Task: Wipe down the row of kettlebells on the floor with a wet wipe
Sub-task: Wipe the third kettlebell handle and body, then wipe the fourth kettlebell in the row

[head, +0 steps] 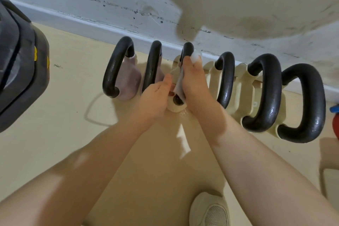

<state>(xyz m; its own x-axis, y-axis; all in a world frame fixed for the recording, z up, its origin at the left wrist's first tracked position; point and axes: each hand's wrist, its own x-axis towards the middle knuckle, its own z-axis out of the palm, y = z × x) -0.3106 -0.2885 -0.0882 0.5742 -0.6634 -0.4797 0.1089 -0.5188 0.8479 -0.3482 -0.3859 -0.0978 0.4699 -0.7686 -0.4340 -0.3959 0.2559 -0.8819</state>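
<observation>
Your right hand (pixel 192 79) is pinching the limp wet wipe (pixel 178 86) around the third kettlebell (pixel 186 51) handle, by the wall. Your left hand (pixel 156 95), loosely curled, is steadying it. It is likely heavy and rigid; keep gripping the handle.

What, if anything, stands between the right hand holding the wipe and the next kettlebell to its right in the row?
Nothing visible does. The right hand presses the wet wipe on the third kettlebell's handle; the next kettlebell stands directly beside it, with only open floor in front.
</observation>
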